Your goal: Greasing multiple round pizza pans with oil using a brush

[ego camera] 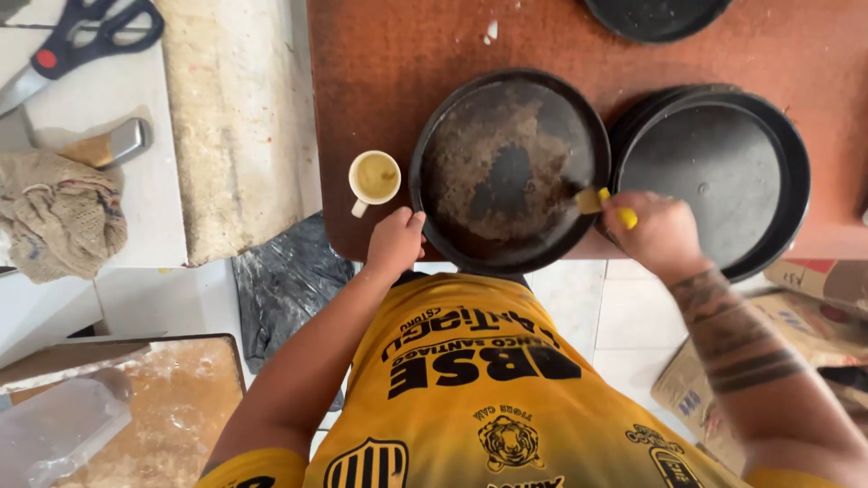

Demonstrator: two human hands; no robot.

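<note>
A round dark pan [506, 167], stained brown in the middle, lies on the reddish-brown table [389, 63] near its front edge. My left hand [394, 242] grips the pan's near-left rim. My right hand [658, 233] holds a small yellow-handled brush [599, 201] whose tip touches the pan's right inner edge. A stack of black round pans [714, 172] sits just right of it, partly under my right hand.
A small cream cup [374, 179] with yellowish liquid stands left of the pan. Another black pan [653, 14] lies at the table's far edge. Scissors [77, 41], a scraper [113, 145] and a rag [59, 217] rest on the white counter at left. Cardboard [814, 307] lies on the floor.
</note>
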